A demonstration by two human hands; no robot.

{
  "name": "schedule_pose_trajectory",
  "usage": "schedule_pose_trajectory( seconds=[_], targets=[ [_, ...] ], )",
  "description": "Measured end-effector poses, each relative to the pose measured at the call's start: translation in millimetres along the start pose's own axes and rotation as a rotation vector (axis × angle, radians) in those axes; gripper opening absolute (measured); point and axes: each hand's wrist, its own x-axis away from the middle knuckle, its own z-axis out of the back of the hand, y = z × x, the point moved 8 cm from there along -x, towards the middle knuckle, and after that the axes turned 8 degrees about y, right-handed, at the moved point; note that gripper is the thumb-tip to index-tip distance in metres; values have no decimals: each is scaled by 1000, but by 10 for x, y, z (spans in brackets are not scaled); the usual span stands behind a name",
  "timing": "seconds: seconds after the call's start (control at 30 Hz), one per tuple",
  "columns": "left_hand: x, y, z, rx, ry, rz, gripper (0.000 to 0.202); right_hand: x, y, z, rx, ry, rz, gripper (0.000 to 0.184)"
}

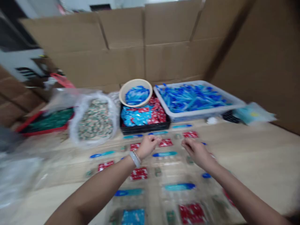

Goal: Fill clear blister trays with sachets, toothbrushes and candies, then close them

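Left forearm [103, 184] and right forearm [236, 184] reach forward. Left hand [147, 147] palm-down, fingers curled, grip unclear; right hand [198, 153] palm-down, fingers loosely spread, just apart. White bracelet [135, 158] on left wrist.

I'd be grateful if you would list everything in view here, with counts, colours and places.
Cardboard: several sheets, brown, behind the table.
Basket: one, white, back right, holding blue sticks.
Bowl: one, cream, on the crate, holding blue packets.
Crate: one, black, back centre, holding red and blue packets.
Bag: one, clear, left of the crate, holding green-and-white packets.
Tray: one, red, far left, holding green packets.
Table: one, pale wood, under everything.
Sheet: one, clear, on the table.
Sachets: several, red, on the sheet.
Pens: several, blue, on the sheet.
Bracelet: one, white, left wrist.
Left hand: above the sheet.
Right hand: above the sheet.
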Motion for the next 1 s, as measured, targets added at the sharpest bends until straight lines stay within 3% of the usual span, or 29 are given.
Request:
schedule_pose_trajectory(
  seconds=[0.13, 0.23, 0.33, 0.43, 0.5, 0.6, 0.73, 0.9, 1.0],
  targets=[
    [169, -341, 1117, -128, 231, 39, 43, -569, -867, -525, -150, -23, 127, 16],
    [229, -657, 1985, -279, 378, 55, 34, -971, -1618, -1079, -172, -106, 220, 21],
    [193, -984, 2758, -358, 464, 68, 20, -1300, -2144, -1710, -111, -169, 248, 28],
    [50, -1200, 3368, -446, 535, 65, 18, -1574, -2502, -2282, -188, -179, 305, 19],
    [-107, -1244, 3638, -505, 570, 41, 19, -1760, -2670, -2595, -232, -181, 363, 29],
    [-372, -1225, 3844, -595, 614, 6, 21, -2114, -2781, -2940, -160, -181, 384, 28],
    [-574, -1245, 3848, -748, 656, 25, 17, -2617, -2783, -3144, 35, -109, 348, 31],
    [-492, -1321, 3627, -980, 518, -82, 17, -2809, -2728, -3371, 318, -175, 387, 25],
    [-380, -1442, 3597, -867, 430, -111, 17, -2800, -2746, -3362, 376, -181, 425, 24]
  ],
)
